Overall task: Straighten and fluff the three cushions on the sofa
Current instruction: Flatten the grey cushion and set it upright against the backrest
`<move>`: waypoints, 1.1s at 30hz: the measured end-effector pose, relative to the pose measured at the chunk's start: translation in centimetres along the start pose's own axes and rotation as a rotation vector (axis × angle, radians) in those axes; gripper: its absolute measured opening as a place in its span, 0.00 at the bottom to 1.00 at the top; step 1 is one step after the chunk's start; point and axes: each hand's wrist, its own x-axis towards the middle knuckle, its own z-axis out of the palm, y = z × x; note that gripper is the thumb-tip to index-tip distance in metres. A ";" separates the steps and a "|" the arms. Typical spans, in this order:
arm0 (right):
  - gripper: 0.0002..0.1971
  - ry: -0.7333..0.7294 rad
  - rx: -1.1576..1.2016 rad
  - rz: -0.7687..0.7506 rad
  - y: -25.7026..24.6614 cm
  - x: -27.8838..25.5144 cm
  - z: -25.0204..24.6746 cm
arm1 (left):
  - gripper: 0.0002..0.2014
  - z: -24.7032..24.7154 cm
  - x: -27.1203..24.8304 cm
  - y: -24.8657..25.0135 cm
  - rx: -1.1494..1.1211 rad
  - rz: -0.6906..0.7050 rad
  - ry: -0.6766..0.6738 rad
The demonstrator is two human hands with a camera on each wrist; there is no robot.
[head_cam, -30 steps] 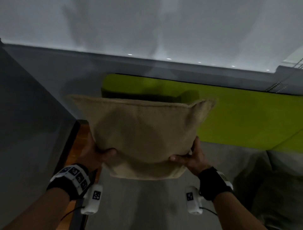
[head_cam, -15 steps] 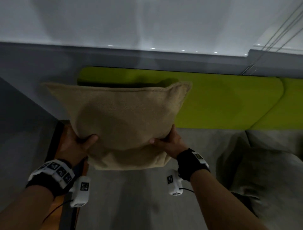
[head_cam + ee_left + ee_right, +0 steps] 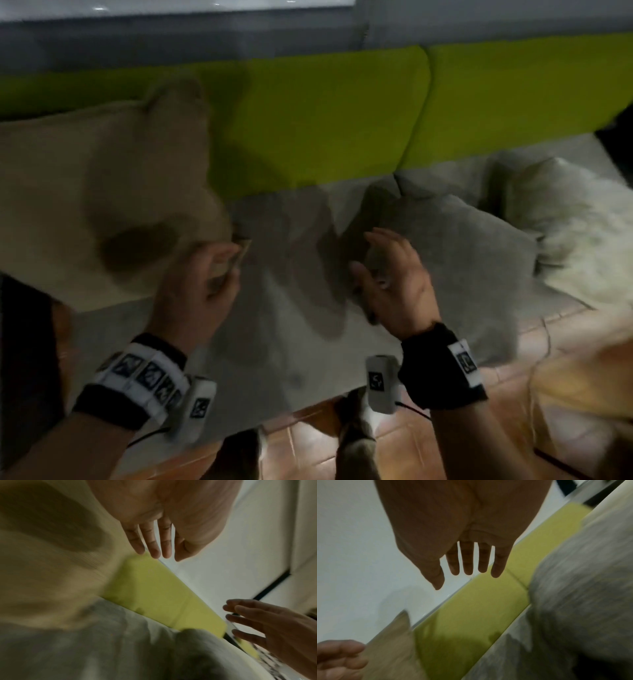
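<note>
A beige cushion (image 3: pixel 85 188) stands at the sofa's left end, leaning on the green backrest (image 3: pixel 325 120). My left hand (image 3: pixel 219 270) hovers at its lower right corner; in the left wrist view its fingers (image 3: pixel 154 545) are straight and hold nothing, with the beige cushion (image 3: pixel 42 561) beside them. My right hand (image 3: pixel 380 260) is spread open just in front of a grey cushion (image 3: pixel 445 246) lying on the seat, apart from it. In the right wrist view its fingers (image 3: pixel 471 566) are straight and the grey cushion (image 3: pixel 582 601) is to their right. A white furry cushion (image 3: pixel 565 233) lies further right.
The grey sofa seat (image 3: pixel 274 342) stretches below both hands. Terracotta floor tiles (image 3: pixel 445 445) and my feet (image 3: pixel 356 435) are in front of the sofa. A pale wooden object (image 3: pixel 582 394) stands at the lower right. A white wall is behind the sofa.
The beige cushion, earlier held up in both hands, now stands on the sofa's left end. Both hands have let go and opened. The view has swung right and down.
</note>
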 end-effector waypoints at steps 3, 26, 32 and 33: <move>0.21 0.146 -0.047 0.117 6.1 -2.3 -6.7 | 0.15 8.1 2.0 5.6 -0.117 0.039 -0.077; 0.42 -0.011 0.507 0.963 26.2 -3.0 -14.3 | 0.42 26.5 5.7 18.6 -0.368 -0.857 -0.335; 0.43 -0.185 0.420 0.669 24.6 3.9 -15.0 | 0.40 24.6 -0.4 16.6 -0.521 -0.723 -0.069; 0.43 -0.213 0.401 0.654 24.4 4.8 -14.8 | 0.40 24.6 -0.9 16.0 -0.552 -0.720 -0.043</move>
